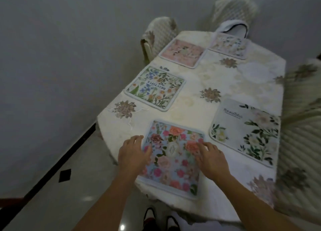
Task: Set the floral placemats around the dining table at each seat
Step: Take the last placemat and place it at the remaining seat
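Note:
Several floral placemats lie on the dining table [191, 98], which has a cream cloth. The nearest is a blue mat with pink and orange roses [173, 154] at the near end. My left hand [133, 154] rests over its left edge with fingers spread. My right hand [210, 159] lies flat on its right side, fingers straight. A white mat with green leaves [246, 131] lies to the right, a mat with blue and orange flowers [154, 88] on the left, a pink mat [182, 52] beyond it, and a pale mat [229, 45] at the far end.
Covered chairs stand at the far left [159, 34], the far end [234, 10] and the right side [302, 109]. A grey wall runs along the left. Tiled floor with a black stripe [52, 170] lies left of the table. My feet [158, 220] show below.

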